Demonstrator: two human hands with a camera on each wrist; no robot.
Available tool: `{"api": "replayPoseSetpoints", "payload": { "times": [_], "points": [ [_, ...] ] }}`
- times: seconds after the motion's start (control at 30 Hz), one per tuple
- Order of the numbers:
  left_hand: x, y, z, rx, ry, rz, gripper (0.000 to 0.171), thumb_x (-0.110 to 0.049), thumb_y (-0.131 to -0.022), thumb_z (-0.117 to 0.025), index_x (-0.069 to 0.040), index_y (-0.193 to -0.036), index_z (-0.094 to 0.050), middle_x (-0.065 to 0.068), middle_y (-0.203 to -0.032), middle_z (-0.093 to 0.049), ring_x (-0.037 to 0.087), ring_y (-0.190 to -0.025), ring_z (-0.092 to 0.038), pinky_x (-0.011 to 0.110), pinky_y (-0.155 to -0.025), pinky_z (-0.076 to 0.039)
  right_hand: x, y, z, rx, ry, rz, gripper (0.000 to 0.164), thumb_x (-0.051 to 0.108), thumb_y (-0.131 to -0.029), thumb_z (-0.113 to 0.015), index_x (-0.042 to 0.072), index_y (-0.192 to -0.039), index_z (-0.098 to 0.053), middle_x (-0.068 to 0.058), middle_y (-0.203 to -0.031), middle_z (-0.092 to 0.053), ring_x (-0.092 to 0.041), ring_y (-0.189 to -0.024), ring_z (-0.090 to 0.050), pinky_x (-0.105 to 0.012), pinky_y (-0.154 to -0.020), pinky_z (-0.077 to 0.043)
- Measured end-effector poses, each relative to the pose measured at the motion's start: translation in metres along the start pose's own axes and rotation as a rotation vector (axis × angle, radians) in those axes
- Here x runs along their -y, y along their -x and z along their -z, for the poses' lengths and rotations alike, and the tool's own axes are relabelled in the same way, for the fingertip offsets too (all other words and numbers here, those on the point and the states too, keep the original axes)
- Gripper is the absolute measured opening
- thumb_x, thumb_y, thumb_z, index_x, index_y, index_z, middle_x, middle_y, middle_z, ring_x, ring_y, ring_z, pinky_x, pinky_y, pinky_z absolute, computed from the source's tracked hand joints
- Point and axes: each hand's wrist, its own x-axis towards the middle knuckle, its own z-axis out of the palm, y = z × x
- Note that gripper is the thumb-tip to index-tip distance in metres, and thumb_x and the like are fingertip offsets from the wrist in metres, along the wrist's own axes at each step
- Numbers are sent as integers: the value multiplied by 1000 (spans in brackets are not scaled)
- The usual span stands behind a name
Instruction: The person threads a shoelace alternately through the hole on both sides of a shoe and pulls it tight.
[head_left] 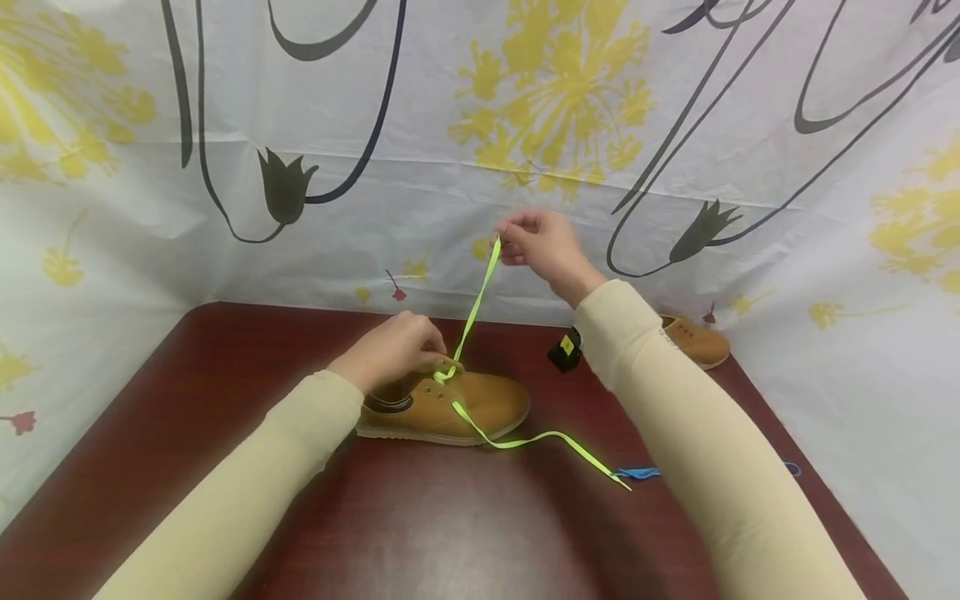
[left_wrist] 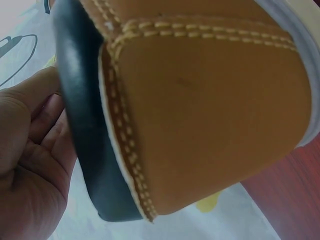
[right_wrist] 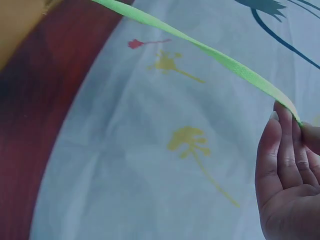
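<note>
A tan shoe (head_left: 487, 400) stands on the table with its toe to the right. A neon yellow-green shoelace (head_left: 477, 307) runs through its eyelets. My right hand (head_left: 543, 250) pinches one end high above the shoe, and the lace is stretched in a straight line down to it. The lace's other end trails over the table towards the right. At the shoe's opening, my left hand (head_left: 397, 350) grips the raised flap beside the eyelets. The left wrist view shows the shoe's stitched heel (left_wrist: 215, 110) and dark collar close up, hiding the left fingertips.
Beyond my right forearm, a second tan shoe (head_left: 701, 342) sits at the table's right edge. A black object with a yellow label (head_left: 565, 350) lies near the back. A blue cord (head_left: 637, 472) is partly covered by my sleeve. Patterned white sheeting (head_left: 420, 108) surrounds the dark red table (head_left: 420, 517).
</note>
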Motion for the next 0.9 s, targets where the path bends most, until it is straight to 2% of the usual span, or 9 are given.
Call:
{"api": "replayPoseSetpoints", "payload": {
  "times": [0.23, 0.33, 0.47, 0.67, 0.9],
  "points": [
    [0, -1, -1, -9, -32, -4, 8, -17, -92, -76, -13, -86, -81, -1, -85, -77, 9, -69, -61, 26, -69, -53, 25, -4, 18, -75, 5, 19, 22, 20, -102, -60, 1, -112, -65, -1, -92, -71, -11, -77, -69, -37, -90, -59],
    [-1, -1, -1, -8, -39, -3, 8, -18, -91, -76, -13, -87, -81, 0, -87, -78, 9, -70, -61, 27, -69, -53, 36, -4, 27, -95, 16, 16, 26, 20, -102, -60, 0, -117, -65, 0, -93, -70, -11, -78, -69, -38, -94, -58],
    [-2, 0, -1, -10, -37, -4, 10, -20, -91, -76, -12, -86, -81, 0, -86, -78, 10, -70, -61, 27, -68, -53, 49, -4, 36, -107, 34, 26, 35, 20, -103, -59, -5, -127, -62, 1, -90, -70, -10, -78, -69, -32, -89, -59],
    [0, 1, -1, -23, -21, -5, 11, -23, -90, -77, -14, -85, -81, -1, -84, -77, 9, -69, -61, 27, -67, -53, 58, -8, 36, -144, 48, 32, 34, 18, -103, -58, -6, -126, -62, 0, -89, -68, -10, -76, -67, -27, -85, -59],
    [0, 2, -2, -30, -13, -16, 11, -22, -91, -77, -13, -86, -81, 0, -86, -78, 9, -70, -62, 28, -69, -54, 67, -11, 37, -213, -19, 67, 24, 17, -103, -58, -1, -118, -62, -2, -92, -67, -12, -78, -63, -24, -80, -58]
  ]
}}
